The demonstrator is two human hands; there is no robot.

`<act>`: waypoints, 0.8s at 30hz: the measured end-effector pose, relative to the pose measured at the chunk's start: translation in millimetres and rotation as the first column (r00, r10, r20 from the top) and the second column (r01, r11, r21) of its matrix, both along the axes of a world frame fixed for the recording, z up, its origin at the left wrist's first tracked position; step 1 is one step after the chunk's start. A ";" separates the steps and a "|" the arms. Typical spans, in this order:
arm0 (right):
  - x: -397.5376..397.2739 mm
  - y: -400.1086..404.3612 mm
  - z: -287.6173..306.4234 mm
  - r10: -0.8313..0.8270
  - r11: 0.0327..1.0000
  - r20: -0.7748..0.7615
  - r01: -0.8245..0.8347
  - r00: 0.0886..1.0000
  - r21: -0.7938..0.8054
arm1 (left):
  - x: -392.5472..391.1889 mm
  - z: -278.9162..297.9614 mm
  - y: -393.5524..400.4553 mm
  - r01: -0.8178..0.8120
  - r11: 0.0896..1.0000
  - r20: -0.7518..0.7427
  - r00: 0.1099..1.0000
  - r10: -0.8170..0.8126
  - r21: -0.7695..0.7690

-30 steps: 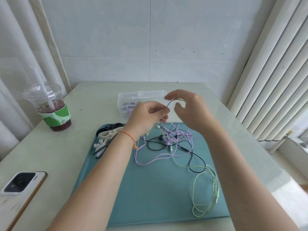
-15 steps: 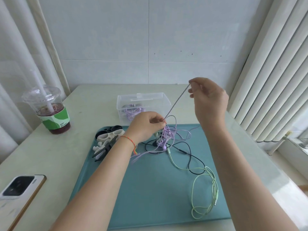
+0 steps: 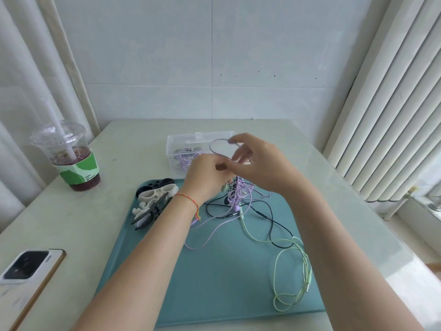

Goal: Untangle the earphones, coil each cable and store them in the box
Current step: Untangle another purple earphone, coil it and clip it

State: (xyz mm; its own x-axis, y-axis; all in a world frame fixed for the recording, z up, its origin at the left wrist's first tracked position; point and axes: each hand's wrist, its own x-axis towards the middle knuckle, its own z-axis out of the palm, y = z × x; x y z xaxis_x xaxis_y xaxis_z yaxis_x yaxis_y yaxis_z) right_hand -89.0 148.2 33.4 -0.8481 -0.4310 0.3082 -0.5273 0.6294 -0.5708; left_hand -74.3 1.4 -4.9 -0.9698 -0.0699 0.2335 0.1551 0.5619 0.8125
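Earphones [image 3: 238,206] are sitting in a tangled heap on a teal mat [image 3: 214,283], purple, black and light green cables all knotted together toward the mat's far half. Closest to the camera, the green cable [image 3: 290,271] trails off to the near right corner in long loose loops, its plug pointing toward the near edge, so that one runs roughly near-to-far. The black cable [image 3: 272,218] snakes sideways across the middle. The purple cable [image 3: 205,232] spreads left on the mat and then rises up out of the heap to the hands.

The mat lies on a pale table [image 3: 83,223]. A phone [image 3: 26,271] is face down at the near left edge. On the mat's far left corner there's a pile of black and white cable clips [image 3: 154,201].

Left hand [image 3: 207,177] is curled, pinching the purple cable above the tangle. Right hand [image 3: 260,163] is just beside it, fingertips pinching the same cable, which arcs up between them in a small round loop [image 3: 218,146].

Right behind the hands is the clear plastic box [image 3: 176,149], lid off, with a purple coil already inside. Off to the far left stands an iced drink cup [image 3: 71,156] with a straw. Beyond that, a tiled white wall, with curtains on the left and vertical blinds on the right.
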 end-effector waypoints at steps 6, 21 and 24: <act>-7.4 2.5 -1.0 -0.115 0.991 0.096 0.121 0.989 -0.059 | 3.3 2.8 5.8 0.034 0.996 -0.009 0.999 -0.033 0.083; -4.2 15.6 15.9 0.094 0.765 0.273 0.106 0.957 -0.635 | -6.9 -5.1 -18.3 0.026 0.999 0.080 0.997 -0.024 -0.023; -0.1 9.8 14.6 0.151 0.804 0.290 0.053 0.945 -0.592 | -1.1 -0.8 -12.9 0.210 0.975 0.107 0.970 -0.216 0.067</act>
State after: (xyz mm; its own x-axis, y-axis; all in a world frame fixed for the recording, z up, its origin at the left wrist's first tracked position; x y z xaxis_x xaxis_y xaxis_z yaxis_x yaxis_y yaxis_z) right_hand -89.1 158.0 48.0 -0.9239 -0.2975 0.2407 -0.2803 0.0979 -0.9549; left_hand -75.4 -11.5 -5.7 -0.9836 0.1316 0.1233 0.1720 0.4799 0.8603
